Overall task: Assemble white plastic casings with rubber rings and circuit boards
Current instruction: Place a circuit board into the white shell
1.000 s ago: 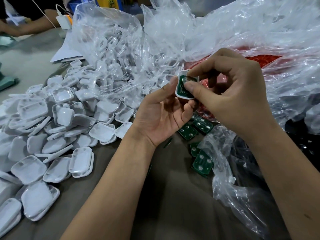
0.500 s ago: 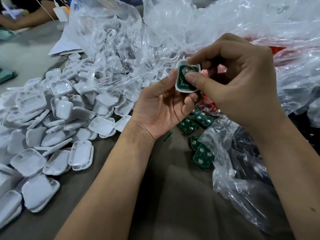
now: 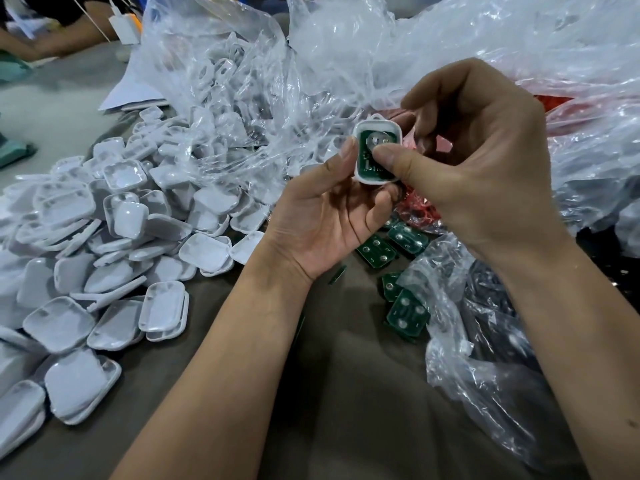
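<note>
A small white plastic casing [image 3: 363,129] is held up in front of me, its open side facing me, with a green circuit board [image 3: 367,147] seated inside. My left hand [image 3: 322,216] grips the casing from below, thumb along its left edge. My right hand [image 3: 474,174] holds it from the right; its thumb presses on the board's lower right part. Several loose green circuit boards [image 3: 407,311] lie on the table beneath my hands. No rubber ring is visible.
A large heap of white casings [image 3: 114,237] covers the table's left side. Crumpled clear plastic bags [image 3: 415,46] fill the back and right, one over red parts [image 3: 419,211]. Another person's arm [image 3: 52,43] and a white charger [image 3: 126,27] lie far left.
Both hands have lifted the casing slightly higher. My right thumb has slid down over the board, showing more of its upper half.
</note>
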{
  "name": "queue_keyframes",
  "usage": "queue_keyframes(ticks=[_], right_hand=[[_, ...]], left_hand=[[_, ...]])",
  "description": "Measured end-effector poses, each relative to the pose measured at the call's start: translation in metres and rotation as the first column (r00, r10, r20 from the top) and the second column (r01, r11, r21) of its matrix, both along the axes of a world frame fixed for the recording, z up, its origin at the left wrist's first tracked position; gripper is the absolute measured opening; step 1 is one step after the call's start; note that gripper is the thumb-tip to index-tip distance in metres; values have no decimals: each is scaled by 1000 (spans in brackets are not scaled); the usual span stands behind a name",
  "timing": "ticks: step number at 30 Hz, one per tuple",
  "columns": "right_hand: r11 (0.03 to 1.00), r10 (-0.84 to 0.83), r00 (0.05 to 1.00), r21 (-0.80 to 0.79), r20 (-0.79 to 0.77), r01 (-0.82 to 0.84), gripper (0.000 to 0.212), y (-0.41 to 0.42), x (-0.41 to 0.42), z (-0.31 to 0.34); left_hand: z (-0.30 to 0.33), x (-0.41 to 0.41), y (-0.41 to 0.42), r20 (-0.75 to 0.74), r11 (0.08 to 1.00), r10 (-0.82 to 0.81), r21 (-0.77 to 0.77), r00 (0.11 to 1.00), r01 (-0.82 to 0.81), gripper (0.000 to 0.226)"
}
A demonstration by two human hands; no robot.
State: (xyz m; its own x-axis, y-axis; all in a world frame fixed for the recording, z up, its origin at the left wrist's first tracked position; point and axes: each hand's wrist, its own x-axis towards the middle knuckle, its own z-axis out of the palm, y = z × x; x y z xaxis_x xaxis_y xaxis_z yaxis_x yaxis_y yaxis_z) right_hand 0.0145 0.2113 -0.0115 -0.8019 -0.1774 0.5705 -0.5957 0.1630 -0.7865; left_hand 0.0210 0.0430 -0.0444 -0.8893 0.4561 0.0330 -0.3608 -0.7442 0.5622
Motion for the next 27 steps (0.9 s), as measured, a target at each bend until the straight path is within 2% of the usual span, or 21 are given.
queue_keyframes(ticks=[2,5,8,14,16,18,20,23,27], right_hand=[[994,54,995,-102,82,-46,50,-2,0,0],[951,183,956,-289,228,-112,56,-6,3,0],[892,314,900,-417,301,-171,55,-7,4,0],[875,348,887,-443,304,-192,46,-6,5,1],[888,328,899,-419,292,-188,45,-5,5,0],[930,240,941,-334,239,-152,45,-3,4,-1],[986,98,991,-143,95,-84,41,-2,2,-1],[994,-57,991,81,-124,67,25,-1,0,0],[979,-108,977,151,-186,137,19,-1,1,1]], left_hand=[[0,0,0,-10,1000,-5,9,1000,5,49],[1,0,-1,-28,999,-23,24,999,23,59],[1,1,-1,-40,999,-37,17,999,38,53],[3,3,-1,-54,995,-88,50,995,90,44],[3,3,-1,-54,995,-85,43,995,88,45],[3,2,0,-43,997,-64,32,997,65,51],[2,2,0,-32,999,-43,30,999,44,54],[3,2,0,-40,1000,-24,12,999,24,41],[3,2,0,-31,1000,-15,6,999,16,34]])
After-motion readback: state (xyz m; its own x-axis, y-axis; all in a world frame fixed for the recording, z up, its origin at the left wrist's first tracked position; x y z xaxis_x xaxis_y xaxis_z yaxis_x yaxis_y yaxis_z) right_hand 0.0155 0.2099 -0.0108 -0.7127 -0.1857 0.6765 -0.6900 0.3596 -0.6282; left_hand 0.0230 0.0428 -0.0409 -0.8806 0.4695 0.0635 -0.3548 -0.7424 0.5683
